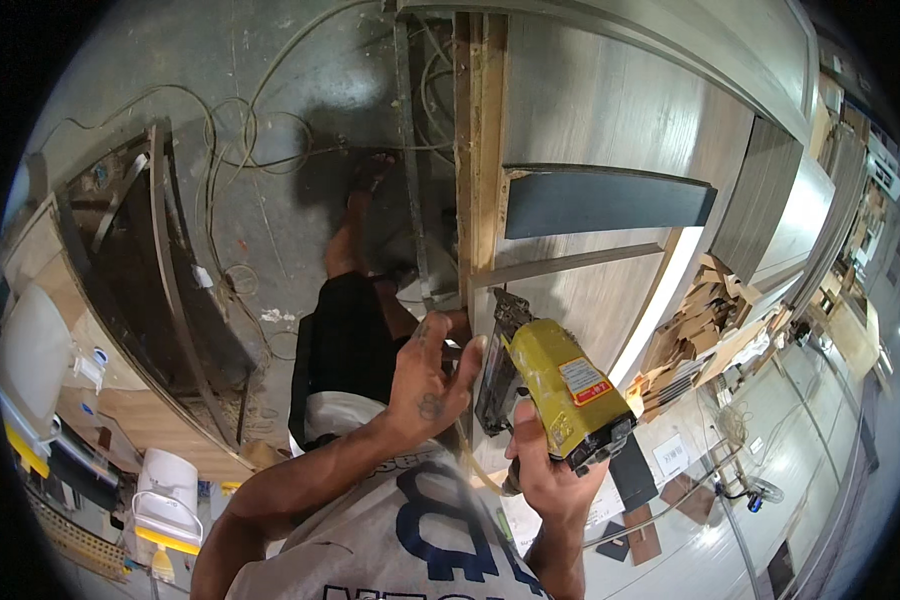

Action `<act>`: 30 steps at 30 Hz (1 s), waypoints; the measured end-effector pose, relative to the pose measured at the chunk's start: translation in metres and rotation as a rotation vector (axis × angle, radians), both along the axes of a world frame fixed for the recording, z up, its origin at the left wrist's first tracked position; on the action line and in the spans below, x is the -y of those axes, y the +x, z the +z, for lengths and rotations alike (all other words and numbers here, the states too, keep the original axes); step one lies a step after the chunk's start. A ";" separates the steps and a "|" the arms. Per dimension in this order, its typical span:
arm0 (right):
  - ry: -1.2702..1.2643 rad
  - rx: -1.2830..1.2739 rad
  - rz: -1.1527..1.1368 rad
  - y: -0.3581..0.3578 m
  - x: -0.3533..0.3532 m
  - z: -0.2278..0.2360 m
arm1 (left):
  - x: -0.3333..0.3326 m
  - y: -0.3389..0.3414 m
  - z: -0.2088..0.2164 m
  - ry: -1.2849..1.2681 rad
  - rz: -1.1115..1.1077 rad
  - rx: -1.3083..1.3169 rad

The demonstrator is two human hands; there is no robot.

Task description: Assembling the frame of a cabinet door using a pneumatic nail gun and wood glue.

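Note:
My right hand (550, 465) is wrapped round the handle of a yellow and black nail gun (565, 385). The gun's dark nose points away from me, just short of a narrow wooden strip (580, 262) that lies across a grey wood-grain panel (620, 110). My left hand (432, 385) is beside the gun's magazine at the panel's near-left edge. Its thumb stands apart from the curved fingers, and I see nothing held in it; some fingertips are partly hidden. Farther along the panel lies a dark grey board (610, 203).
Raw timber (488, 130) edges the panel's left side. Coiled hoses (215, 170) lie on the concrete floor. At the left stands a curved wooden frame (160, 260), near a white bucket (168, 490). Wood offcuts (695, 320) are heaped at the right, and a hose runs below my right hand.

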State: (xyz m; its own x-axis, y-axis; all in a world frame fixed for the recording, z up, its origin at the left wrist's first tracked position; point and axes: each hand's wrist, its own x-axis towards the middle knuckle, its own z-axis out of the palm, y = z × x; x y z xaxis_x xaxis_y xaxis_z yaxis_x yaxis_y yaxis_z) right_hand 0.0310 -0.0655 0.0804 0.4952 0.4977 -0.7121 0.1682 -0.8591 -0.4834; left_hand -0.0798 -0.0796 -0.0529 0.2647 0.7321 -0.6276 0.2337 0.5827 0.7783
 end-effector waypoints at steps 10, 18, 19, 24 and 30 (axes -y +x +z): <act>0.023 0.037 0.200 0.012 -0.016 0.008 | -0.004 -0.001 -0.005 0.048 0.035 0.142; 0.144 -0.063 -0.404 0.081 0.006 0.020 | -0.080 0.038 0.040 0.710 -0.291 -0.154; 0.166 -0.023 -0.442 0.089 0.003 0.019 | -0.089 0.062 0.039 0.713 -0.418 -0.069; 0.148 0.035 -0.529 0.121 -0.026 0.008 | -0.108 0.148 0.017 0.738 -0.624 -0.075; 0.153 -0.001 -0.569 0.131 -0.033 -0.006 | -0.104 0.160 -0.002 0.847 -0.650 -0.263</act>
State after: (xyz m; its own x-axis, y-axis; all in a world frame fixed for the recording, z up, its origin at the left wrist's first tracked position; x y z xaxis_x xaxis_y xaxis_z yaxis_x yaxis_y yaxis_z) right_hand 0.1621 -0.0323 0.0740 0.7141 0.2509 -0.6535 -0.2991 -0.7347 -0.6089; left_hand 0.0798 0.0242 -0.0547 0.6874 0.7217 -0.0812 0.5200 -0.4111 0.7487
